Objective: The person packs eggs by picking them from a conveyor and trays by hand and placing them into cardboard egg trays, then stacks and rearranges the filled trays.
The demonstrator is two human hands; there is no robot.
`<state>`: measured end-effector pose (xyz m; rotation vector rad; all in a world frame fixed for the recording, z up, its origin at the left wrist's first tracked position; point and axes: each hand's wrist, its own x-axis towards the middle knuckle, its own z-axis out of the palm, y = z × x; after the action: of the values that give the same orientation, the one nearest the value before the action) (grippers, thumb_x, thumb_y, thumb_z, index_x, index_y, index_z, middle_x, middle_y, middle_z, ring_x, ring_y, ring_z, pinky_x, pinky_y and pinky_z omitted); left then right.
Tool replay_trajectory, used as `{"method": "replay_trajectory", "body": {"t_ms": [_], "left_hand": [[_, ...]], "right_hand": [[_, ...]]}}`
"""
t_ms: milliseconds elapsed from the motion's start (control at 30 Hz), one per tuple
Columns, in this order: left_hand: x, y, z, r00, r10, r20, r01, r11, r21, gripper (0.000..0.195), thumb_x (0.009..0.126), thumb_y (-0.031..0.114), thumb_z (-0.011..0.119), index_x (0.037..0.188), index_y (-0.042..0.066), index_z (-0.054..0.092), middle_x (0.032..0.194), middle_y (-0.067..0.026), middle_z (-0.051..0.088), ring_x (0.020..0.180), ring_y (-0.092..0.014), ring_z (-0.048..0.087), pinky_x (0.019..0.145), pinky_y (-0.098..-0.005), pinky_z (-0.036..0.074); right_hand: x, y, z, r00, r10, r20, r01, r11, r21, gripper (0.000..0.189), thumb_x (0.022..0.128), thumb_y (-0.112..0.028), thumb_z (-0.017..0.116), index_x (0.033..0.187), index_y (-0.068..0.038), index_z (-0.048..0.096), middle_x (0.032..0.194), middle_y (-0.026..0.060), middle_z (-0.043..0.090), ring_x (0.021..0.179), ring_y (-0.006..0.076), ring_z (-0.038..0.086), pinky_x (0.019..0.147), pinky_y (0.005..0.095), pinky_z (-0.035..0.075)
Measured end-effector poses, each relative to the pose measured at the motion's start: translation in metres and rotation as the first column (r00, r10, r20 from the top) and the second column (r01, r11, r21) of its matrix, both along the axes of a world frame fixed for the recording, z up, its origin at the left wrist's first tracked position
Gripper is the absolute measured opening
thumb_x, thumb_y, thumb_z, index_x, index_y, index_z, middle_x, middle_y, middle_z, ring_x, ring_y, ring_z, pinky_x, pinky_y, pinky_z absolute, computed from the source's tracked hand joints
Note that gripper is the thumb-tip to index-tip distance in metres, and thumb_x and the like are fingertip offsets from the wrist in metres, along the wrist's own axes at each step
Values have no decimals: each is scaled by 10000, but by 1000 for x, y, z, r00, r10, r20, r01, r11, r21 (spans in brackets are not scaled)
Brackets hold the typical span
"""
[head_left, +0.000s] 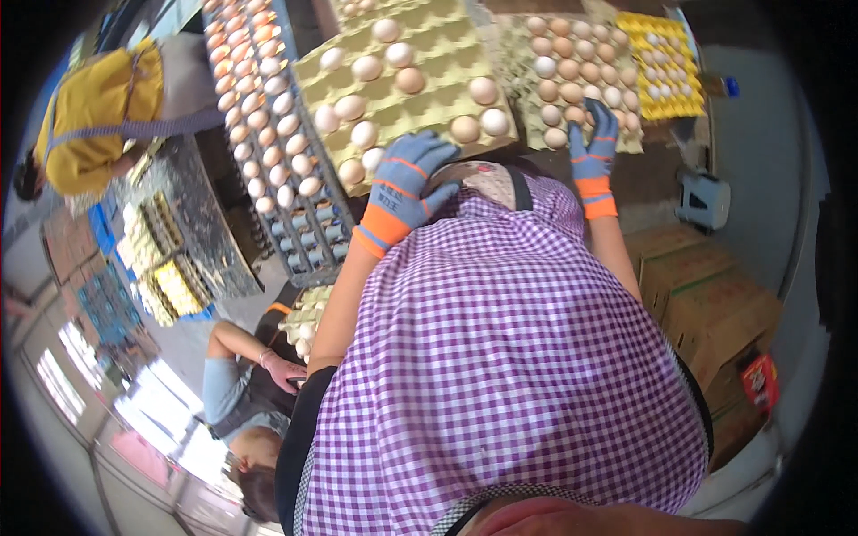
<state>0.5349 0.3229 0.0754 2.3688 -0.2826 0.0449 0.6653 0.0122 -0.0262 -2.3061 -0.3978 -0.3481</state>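
Observation:
My left hand (407,191), in a grey-blue glove with an orange cuff, is at the near edge of a partly filled pulp egg tray (429,50). Its fingers and thumb are apart, and no egg shows in it; its palm side is hidden. Pale and brown eggs, such as a brown egg (409,80), sit scattered in that tray. Over the near part of a fuller pulp egg tray (521,74) is my right hand (594,151), gloved alike. Its thumb and fingers are spread beside several eggs, close to a brown egg (575,114); contact is unclear.
A roller conveyor (312,231) carries rows of eggs on the left. At far right lies a yellow egg tray (627,27), with a plastic stool (704,201) and cardboard boxes (710,295) lower down. One co-worker (100,114) is beyond the conveyor; another co-worker (234,388) is lower left.

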Motion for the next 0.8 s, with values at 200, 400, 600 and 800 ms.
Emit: {"method": "replay_trajectory", "body": {"t_ms": [200,400,600,800], "left_hand": [[-57,21,8,947,293,-131,-290,956,47,301,834,233,722,1078,58,697,1057,-146,691,992,-338,643,877,-427,511],[-95,44,6,802,584,-123,-570,811,131,250,859,193,725,1079,78,699,1033,-135,700,975,-340,651,867,-432,504],[-96,63,-26,744,664,75,-668,742,60,553,809,127,697,1334,47,543,1259,-189,595,1158,-383,559,998,-460,445],[-83,58,-59,828,488,276,-553,792,257,464,744,180,737,1182,105,606,1186,-115,611,1101,-326,560,966,-439,441]], "right_hand": [[26,69,63,918,395,19,-394,918,-44,261,864,-91,670,1123,-54,662,1121,131,639,1095,314,585,971,416,450],[-2,209,97,590,806,-53,-805,581,-120,387,885,-279,656,1223,-92,637,1105,102,656,1036,312,607,908,421,473],[-41,258,68,583,781,-226,-752,413,-513,414,904,-394,609,1201,-106,596,1131,125,594,998,304,614,820,434,496],[-35,266,76,632,641,-435,-770,452,-451,467,928,-477,559,1207,-102,541,849,108,708,823,328,690,695,472,519]]}}
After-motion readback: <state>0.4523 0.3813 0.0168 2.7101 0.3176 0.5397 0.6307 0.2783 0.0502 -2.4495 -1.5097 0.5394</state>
